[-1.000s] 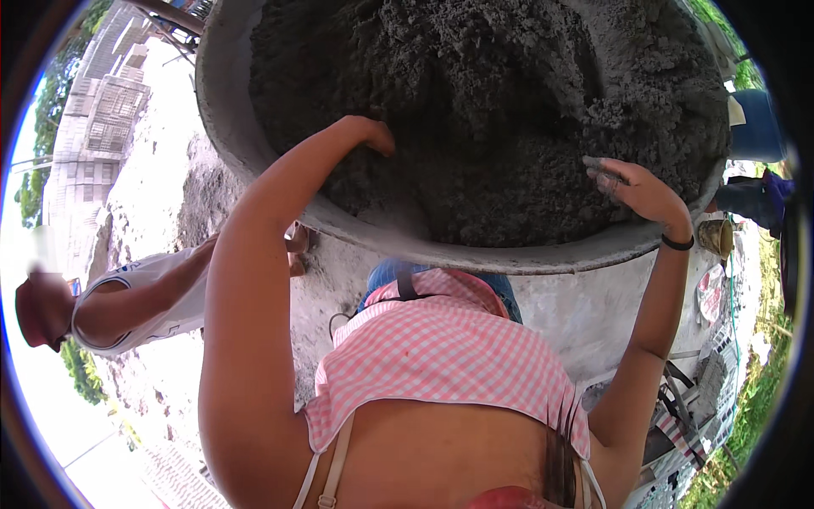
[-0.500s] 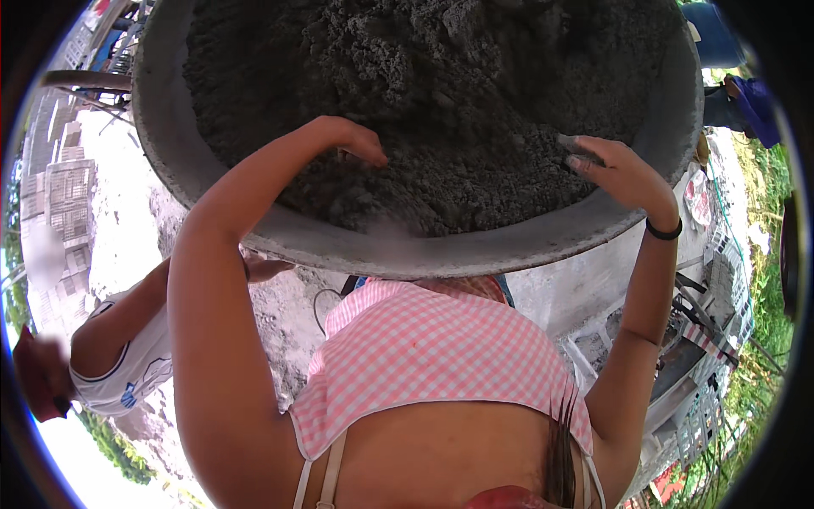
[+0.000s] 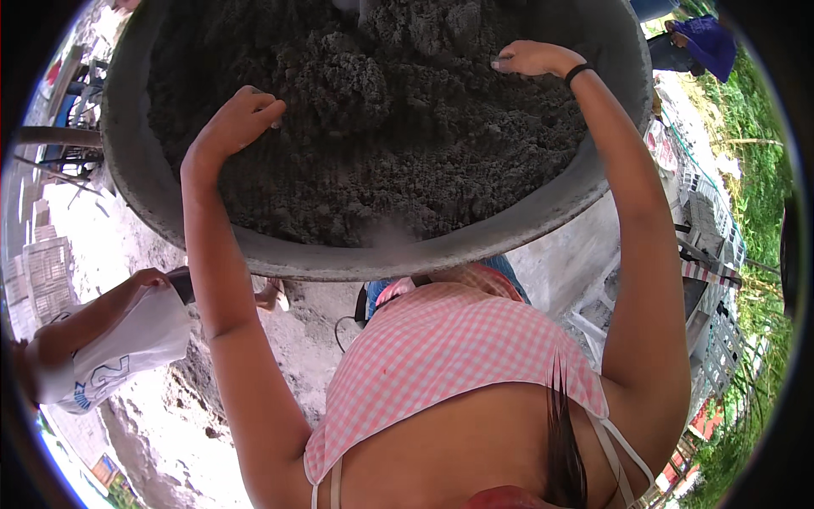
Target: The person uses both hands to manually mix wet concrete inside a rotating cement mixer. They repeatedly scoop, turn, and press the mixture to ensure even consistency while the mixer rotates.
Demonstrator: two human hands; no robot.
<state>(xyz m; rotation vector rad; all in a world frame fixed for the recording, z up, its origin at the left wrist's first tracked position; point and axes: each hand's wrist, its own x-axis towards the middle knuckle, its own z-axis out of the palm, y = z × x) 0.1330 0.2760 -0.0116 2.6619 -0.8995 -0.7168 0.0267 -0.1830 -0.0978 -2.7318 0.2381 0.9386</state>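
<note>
A large, round grey basin (image 3: 339, 265) with a pale rim is in front of me. Inside lies a loose, crumbly dark grey mix (image 3: 398, 170), heaped toward the far middle. Over the left part of the mix is my left hand (image 3: 237, 125), its fingers curled inward and its palm hidden. My right hand (image 3: 536, 59) reaches over the far right part, fingers stretched leftward and slightly bent, greyish at the tips, with nothing visible in them. A black band (image 3: 578, 73) circles my right wrist. At the top edge, a pale object (image 3: 352, 7) is partly cut off.
At left stands a person in a white sleeveless shirt (image 3: 127, 339), one hand near a dark object (image 3: 181, 285). Another person in purple (image 3: 710, 47) is at far right. Pale crates (image 3: 47, 271), a pole (image 3: 59, 136) beside the basin and green plants (image 3: 755, 170) are around.
Both my hands have moved farther away across the mix, the left one also leftward. The basin sits slightly more left in view. The person at left has shifted, their hand now lower.
</note>
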